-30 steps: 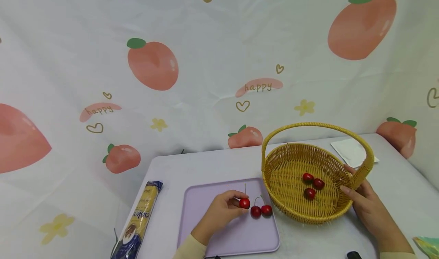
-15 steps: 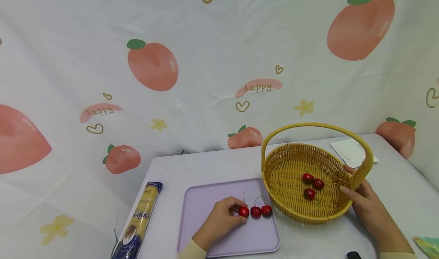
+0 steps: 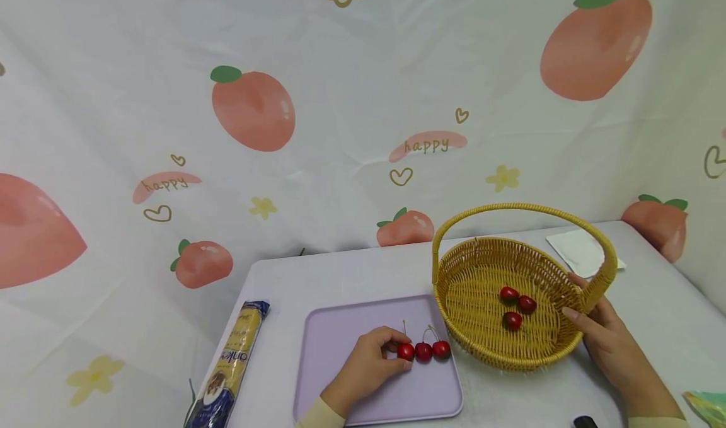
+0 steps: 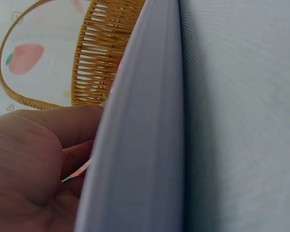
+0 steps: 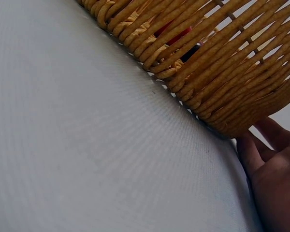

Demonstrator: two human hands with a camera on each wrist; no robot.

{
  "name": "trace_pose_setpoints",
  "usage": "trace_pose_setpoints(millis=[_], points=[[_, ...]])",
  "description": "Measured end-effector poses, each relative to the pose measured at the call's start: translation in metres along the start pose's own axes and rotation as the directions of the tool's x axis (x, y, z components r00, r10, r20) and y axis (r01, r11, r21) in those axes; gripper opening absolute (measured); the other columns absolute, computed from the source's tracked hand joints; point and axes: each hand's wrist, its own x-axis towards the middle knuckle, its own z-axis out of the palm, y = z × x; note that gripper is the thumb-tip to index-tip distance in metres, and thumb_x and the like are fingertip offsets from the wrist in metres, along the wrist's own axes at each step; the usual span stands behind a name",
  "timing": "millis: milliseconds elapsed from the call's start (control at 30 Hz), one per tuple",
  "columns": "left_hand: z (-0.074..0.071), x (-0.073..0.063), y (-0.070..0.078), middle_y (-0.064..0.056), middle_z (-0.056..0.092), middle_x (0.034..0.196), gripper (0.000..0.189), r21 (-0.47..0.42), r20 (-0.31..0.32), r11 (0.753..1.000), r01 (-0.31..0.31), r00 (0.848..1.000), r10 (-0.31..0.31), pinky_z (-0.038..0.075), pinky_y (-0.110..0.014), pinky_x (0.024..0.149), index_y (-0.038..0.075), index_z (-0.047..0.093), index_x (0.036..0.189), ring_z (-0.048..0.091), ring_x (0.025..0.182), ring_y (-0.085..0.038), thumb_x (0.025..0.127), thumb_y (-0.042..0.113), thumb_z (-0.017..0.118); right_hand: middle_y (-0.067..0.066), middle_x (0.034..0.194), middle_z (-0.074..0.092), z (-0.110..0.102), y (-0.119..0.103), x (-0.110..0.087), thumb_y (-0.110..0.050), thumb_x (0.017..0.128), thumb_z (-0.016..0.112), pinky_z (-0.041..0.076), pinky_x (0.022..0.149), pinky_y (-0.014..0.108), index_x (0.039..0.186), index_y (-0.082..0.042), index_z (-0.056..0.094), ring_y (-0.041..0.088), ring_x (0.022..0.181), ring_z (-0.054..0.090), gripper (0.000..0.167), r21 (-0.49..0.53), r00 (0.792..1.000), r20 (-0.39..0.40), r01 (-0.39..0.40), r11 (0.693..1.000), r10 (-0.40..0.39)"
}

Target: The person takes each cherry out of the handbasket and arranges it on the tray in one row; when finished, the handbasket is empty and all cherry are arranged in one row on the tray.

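Note:
On the lilac tray [image 3: 329,377], my left hand [image 3: 371,362] pinches a red cherry [image 3: 405,352] between thumb and fingers, its stem pointing up. Two darker cherries sit just to its right in a row, a middle cherry [image 3: 423,352] and an end cherry [image 3: 441,350]. My right hand [image 3: 604,336] grips the right side of the yellow wicker basket [image 3: 476,346], thumb over the rim and fingers outside below the handle. Three cherries lie inside the basket, one of them a front cherry [image 3: 512,321]. In the left wrist view the tray's edge [image 4: 135,145] hides the left fingertips.
A long blue-and-yellow packet [image 3: 227,365] lies left of the tray. Behind the basket is a white packet [image 3: 578,251]. A black object [image 3: 585,422] and a colourful packet [image 3: 706,406] show at the lower right. A printed cloth [image 3: 340,182] hangs behind the table.
My left hand has lowered the cherry toward the tray's front and set it beside the other two. The right hand and basket have stayed put.

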Motion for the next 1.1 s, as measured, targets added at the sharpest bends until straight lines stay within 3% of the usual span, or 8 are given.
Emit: trace_pose_setpoints(millis=[400, 1100], points=[[-0.0043, -0.0019, 0.008, 0.008, 0.07, 0.104, 0.033, 0.039, 0.002, 0.999, -0.016, 1.0, 0.016, 0.052, -0.025, 0.076, 0.011, 0.081, 0.115, 0.065, 0.091, -0.013, 0.085, 0.006, 0.094, 0.0, 0.176, 0.011, 0.0007, -0.0005, -0.0004, -0.015, 0.117, 0.051, -0.004, 0.124, 0.031, 0.175, -0.039, 0.021, 0.013, 0.157, 0.01, 0.069, -0.005, 0.999, -0.016, -0.031, 1.0, 0.031], [-0.0032, -0.0023, 0.0064, 0.007, 0.071, 0.105, 0.033, 0.063, -0.009, 0.998, -0.022, 1.0, 0.023, 0.053, -0.027, 0.079, 0.009, 0.08, 0.116, 0.064, 0.092, -0.011, 0.086, 0.007, 0.093, -0.001, 0.174, 0.014, 0.002, -0.0015, -0.0015, -0.012, 0.117, 0.049, -0.003, 0.122, 0.027, 0.175, -0.037, 0.021, 0.011, 0.156, 0.011, 0.069, 0.006, 1.0, -0.002, 0.004, 1.0, -0.004]])
